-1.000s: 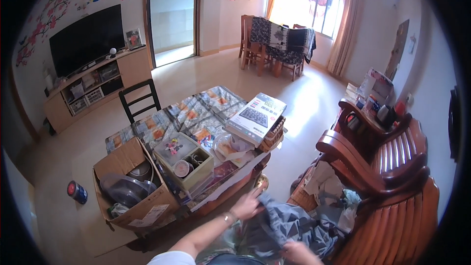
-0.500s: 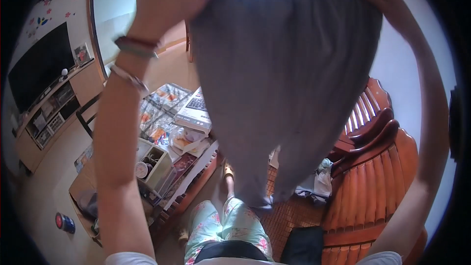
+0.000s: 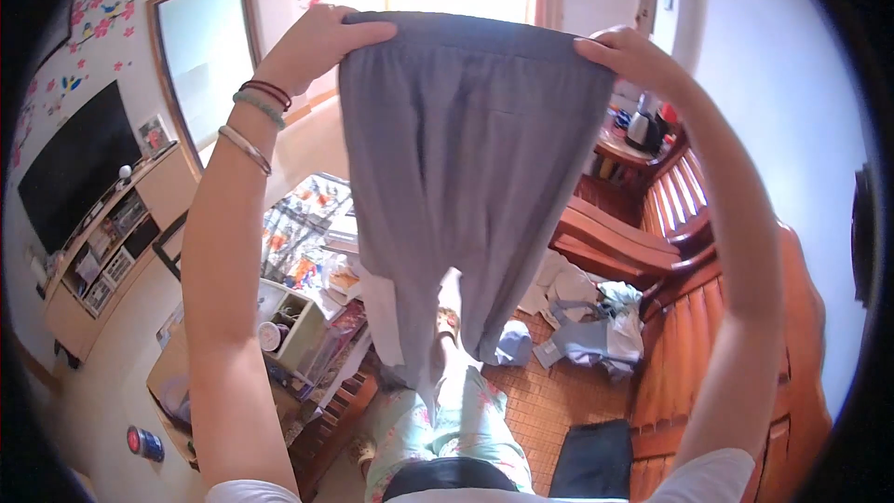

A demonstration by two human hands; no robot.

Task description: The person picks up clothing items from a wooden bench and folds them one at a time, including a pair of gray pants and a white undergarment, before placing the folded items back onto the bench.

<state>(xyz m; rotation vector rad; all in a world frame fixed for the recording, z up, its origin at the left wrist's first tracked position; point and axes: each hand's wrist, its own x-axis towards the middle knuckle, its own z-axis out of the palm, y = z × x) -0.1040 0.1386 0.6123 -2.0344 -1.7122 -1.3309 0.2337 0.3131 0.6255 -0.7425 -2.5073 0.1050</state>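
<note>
Grey trousers (image 3: 484, 149): likely light, limp; best held by waistband (image 3: 475, 33). Left hand (image 3: 315, 45), right hand (image 3: 641, 58) pinch its ends.

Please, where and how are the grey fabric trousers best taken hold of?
The grey fabric trousers are probably best gripped at both ends of their gathered waistband, from left and right, where the left hand and right hand pinch it: the band runs nearly level on top, while the loose legs hang below.
</note>
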